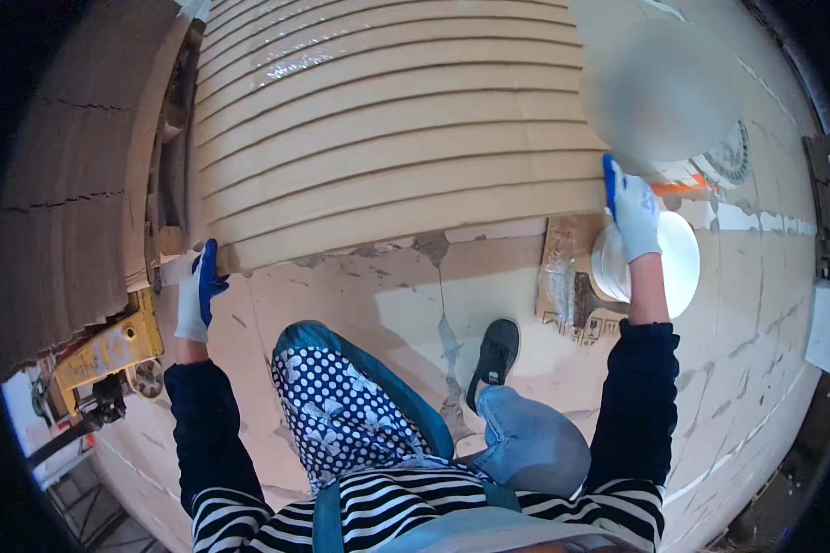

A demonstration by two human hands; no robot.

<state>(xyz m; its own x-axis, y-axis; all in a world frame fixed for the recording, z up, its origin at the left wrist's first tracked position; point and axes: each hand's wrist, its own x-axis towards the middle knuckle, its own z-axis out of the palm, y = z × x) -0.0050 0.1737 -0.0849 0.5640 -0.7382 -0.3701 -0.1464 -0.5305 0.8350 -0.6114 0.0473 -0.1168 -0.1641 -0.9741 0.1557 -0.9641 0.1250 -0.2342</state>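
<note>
My leg in spotted cloth (341,415) is nearest to me, with the knee bent. A little farther, my dark shoe (496,355) is on the cracked floor (369,300). I think a steady foot is good here, so I don't lean too much on one arm.

On the left, a yellow metal thing (111,355) is near my arm, so I should mind my sleeve. On the right, a flat bit of cardboard (558,281) lies on the floor with a white bucket (678,263) by it. My right arm goes over them, so I need to lift my elbow clear.

My left grip (195,293), in a white and blue glove, is at the near left corner of the big row of brown cardboard sheets (406,147). My right grip (634,217) is a bit farther off, by the near right corner. I can't tell if either one pinches the card or just rests on the edge.

The sheets lie like little steps, going away from me to the far side. It seems best to press the same on both sides, so they don't twist or slip. Soft hands are good, because corners can bend.

A tall brown stack (74,166) is on the left. Farthest off, shiny clear film (295,64) on the sheets looks slippery.
</note>
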